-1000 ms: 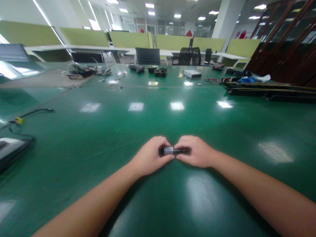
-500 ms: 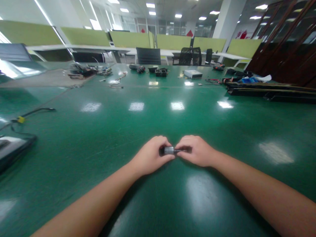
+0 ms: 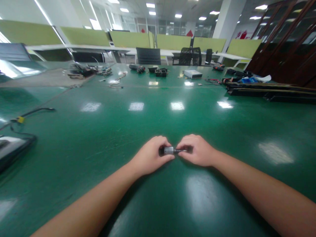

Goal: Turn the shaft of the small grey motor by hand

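My left hand [image 3: 153, 156] is closed round a small silver cylinder [image 3: 169, 150] with dark ends, gripped between thumb and fingers. From its right end a thin dark shaft [image 3: 177, 151] points right, lying level. My right hand [image 3: 197, 150] is closed in a pinch around the far part of that shaft, the thumb below and the fingers above. Both hands are low over the green tabletop [image 3: 158, 125], close together with a narrow gap between the fingertips. The fingers hide part of the cylinder's left end, and the exact kind of piece is too small to tell.
At left lie a dark-edged device [image 3: 14, 148] and a cable [image 3: 37, 112] with a yellow tag. Along the far side are a power drill [image 3: 137, 68], black boxes [image 3: 159, 71], a pale flat box [image 3: 192, 74] and loose electronics [image 3: 91, 70]. Long black strips [image 3: 269, 90] are stacked at right.
My right hand has shifted very slightly right, and a little more of the thin shaft shows between the hands. My left hand and the cylinder stay in place.
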Action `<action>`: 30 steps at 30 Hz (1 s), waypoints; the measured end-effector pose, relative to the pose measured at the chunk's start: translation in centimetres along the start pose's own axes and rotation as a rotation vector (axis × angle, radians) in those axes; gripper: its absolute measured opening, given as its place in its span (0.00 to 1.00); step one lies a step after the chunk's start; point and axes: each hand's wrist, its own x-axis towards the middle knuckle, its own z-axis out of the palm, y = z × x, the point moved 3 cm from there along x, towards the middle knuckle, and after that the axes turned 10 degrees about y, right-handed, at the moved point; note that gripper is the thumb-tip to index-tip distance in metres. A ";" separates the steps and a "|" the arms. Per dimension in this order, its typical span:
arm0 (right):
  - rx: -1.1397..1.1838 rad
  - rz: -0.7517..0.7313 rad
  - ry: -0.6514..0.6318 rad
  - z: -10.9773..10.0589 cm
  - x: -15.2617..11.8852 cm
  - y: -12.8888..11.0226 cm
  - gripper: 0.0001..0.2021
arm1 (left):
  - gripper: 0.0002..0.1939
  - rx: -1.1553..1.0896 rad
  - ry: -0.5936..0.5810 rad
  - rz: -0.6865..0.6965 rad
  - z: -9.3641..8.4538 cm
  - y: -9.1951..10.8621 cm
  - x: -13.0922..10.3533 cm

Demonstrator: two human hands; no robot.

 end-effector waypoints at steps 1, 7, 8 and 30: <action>0.000 0.000 0.004 0.0 0.0 0.0 0.05 | 0.12 -0.002 0.001 0.002 0.0 0.0 0.0; -0.029 0.028 0.034 -0.1 0.1 -0.2 0.05 | 0.11 -0.006 0.002 0.014 0.0 -0.1 0.0; -0.032 0.033 0.035 -0.1 0.2 -0.2 0.04 | 0.12 -0.006 0.001 0.015 0.0 -0.1 -0.1; 0.029 0.094 -0.027 -1.9 -0.4 1.7 0.02 | 0.12 -0.015 0.010 -0.010 -0.2 0.0 0.0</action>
